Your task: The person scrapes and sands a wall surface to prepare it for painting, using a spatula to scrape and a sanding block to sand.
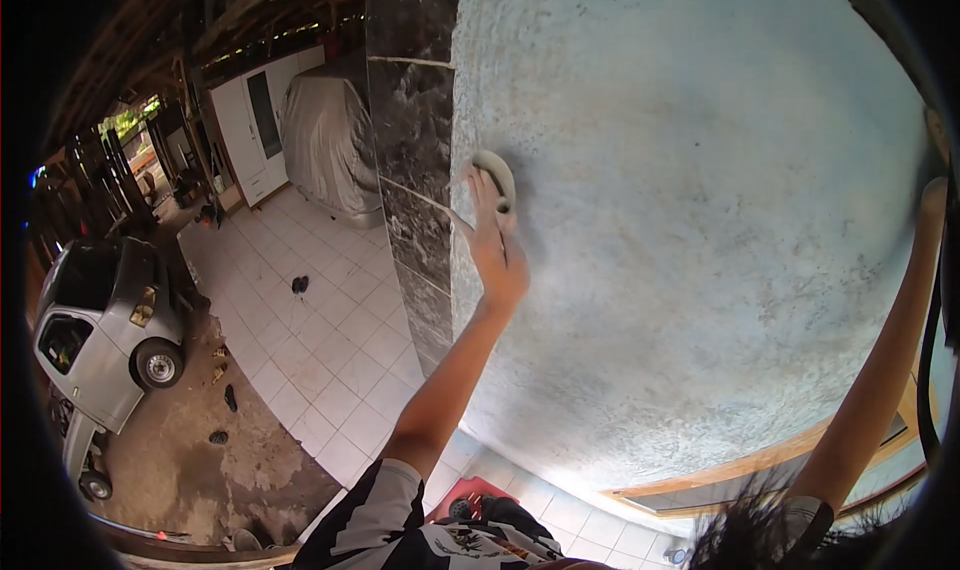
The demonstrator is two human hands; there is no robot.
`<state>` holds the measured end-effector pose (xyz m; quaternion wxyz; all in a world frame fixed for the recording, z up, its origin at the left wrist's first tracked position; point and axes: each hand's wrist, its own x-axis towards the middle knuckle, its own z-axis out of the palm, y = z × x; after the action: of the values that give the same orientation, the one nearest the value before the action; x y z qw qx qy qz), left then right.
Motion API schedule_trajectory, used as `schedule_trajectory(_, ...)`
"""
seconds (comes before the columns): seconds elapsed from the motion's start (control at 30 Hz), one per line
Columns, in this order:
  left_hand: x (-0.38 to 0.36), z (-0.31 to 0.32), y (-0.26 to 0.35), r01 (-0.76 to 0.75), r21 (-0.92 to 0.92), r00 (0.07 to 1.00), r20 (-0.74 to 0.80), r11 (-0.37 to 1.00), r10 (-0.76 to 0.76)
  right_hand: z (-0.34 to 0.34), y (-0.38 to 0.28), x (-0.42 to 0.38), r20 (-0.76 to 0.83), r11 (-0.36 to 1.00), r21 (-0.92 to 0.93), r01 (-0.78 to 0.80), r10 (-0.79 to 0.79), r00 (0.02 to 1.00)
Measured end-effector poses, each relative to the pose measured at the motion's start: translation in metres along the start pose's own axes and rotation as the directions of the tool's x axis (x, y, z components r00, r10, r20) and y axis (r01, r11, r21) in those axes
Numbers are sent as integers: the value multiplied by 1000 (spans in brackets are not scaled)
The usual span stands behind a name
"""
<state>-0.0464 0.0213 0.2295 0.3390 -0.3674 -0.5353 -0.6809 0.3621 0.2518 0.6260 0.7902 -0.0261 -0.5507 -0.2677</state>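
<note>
Against the pale blue, rough wall (680, 210), my left hand (492, 232) presses a rounded, light-coloured pad (497, 170) near the wall's left edge. Its fingers lie over the pad, close beside the dark tiles (412, 130). My right arm reaches up along the far right side of the wall, and my right hand (935, 192) is at the very edge of the view. The fingers of that hand are too dark and cut off to make out.
A silver vehicle (110, 320) stands at the left on bare ground. Behind are a covered object (330, 140) and a white cabinet (255, 120). Below, a red item (470, 492) is on the tiled floor (320, 330). A wood-framed opening (720, 480) runs along the wall's lower edge.
</note>
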Motion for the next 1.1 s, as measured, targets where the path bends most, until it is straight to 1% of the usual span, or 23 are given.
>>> schedule_trajectory(0.07, 64, 2, 9, 107, -43, 994, 39, 993, -106, 2, -1, 1, -30, 998, 16, 61, -60, 998)
schedule_trajectory(0.1, 89, 8, 13, 58, -9, 996, 66, 998, -57, 3, 1, -1, -31, 994, 34, 108, -107, 994)
schedule_trajectory(0.13, 113, 14, 17, 6, 22, 996, 93, 1000, -8, 5, 5, -2, -93, 992, 96, 86, -77, 993)
schedule_trajectory(0.17, 131, 18, 25, -112, 48, 990, 92, 993, 107, 5, 18, -4, -103, 992, 89, 85, -76, 992)
schedule_trajectory(0.2, 149, 23, 33, -227, 75, 971, 90, 971, 221, 2, 37, -7, -95, 999, 44, -11, 15, 995)
schedule_trajectory(0.23, 168, 21, 54, -526, 134, 839, 242, 840, 487, -1, 36, -7, -93, 994, -1, -106, 105, 990)
schedule_trajectory(0.3, 189, 27, 66, -776, 144, 614, 394, 614, 683, -2, 17, -9, -106, 993, 63, -101, 108, 989)
schedule_trajectory(0.33, 196, 32, 66, -596, 272, 801, 256, 755, 541, 0, 9, -8, -92, 997, 45, -65, 69, 993)
schedule_trajectory(0.4, 205, 32, 69, -389, 361, 919, 96, 847, 382, 0, 10, -12, -91, 999, 23, -42, 44, 995)
schedule_trajectory(0.43, 204, 30, 71, -567, 364, 824, 252, 739, 508, 1, 13, -13, -83, 997, 53, -49, 53, 995)
schedule_trajectory(0.47, 205, 27, 74, -721, 337, 692, 399, 606, 601, 3, 14, -11, -74, 995, 85, -53, 59, 996)
schedule_trajectory(0.5, 211, 28, 74, -725, 342, 688, 398, 598, 607, 3, 13, -9, -84, 995, 88, -54, 61, 995)
schedule_trajectory(0.57, 219, 27, 71, -580, 318, 812, 288, 750, 507, 0, 5, -11, -61, 994, 91, -53, 59, 996)
schedule_trajectory(0.6, 218, 26, 72, -578, 321, 814, 282, 750, 507, 2, 7, -11, -63, 994, 95, -48, 54, 997)
schedule_trajectory(0.67, 220, 27, 75, -618, 238, 768, 389, 749, 509, 5, 14, -13, -63, 982, 135, -129, 138, 988)
schedule_trajectory(0.7, 222, 31, 73, -618, 241, 768, 390, 748, 509, 5, 11, -14, -63, 982, 137, -130, 140, 988)
schedule_trajectory(0.77, 230, 42, 70, -621, 128, 774, 254, 773, 580, 2, 4, -13, -40, 988, 135, -74, 80, 996)
schedule_trajectory(0.9, 237, 40, 75, -587, 119, 805, 195, 801, 560, 2, 8, -17, 14, 986, 151, -77, 76, 997)
schedule_trajectory(0.97, 236, 31, 92, -814, 154, 562, 452, 560, 693, 3, 7, -15, -2, 987, 150, -59, 60, 998)
schedule_trajectory(1.0, 234, 31, 88, -800, 210, 587, 473, 562, 658, 2, 4, -12, -11, 988, 146, -56, 58, 998)
schedule_trajectory(1.03, 242, 32, 84, -802, 207, 583, 476, 560, 658, 1, 0, -12, -11, 985, 160, -58, 61, 998)
schedule_trajectory(1.07, 247, 33, 78, -540, 360, 829, 386, 761, 406, 1, -4, -15, 7, 982, 181, -62, 62, 998)
schedule_trajectory(1.1, 242, 31, 79, -612, 344, 788, 335, 712, 516, 2, -4, -17, 17, 980, 187, -64, 62, 998)
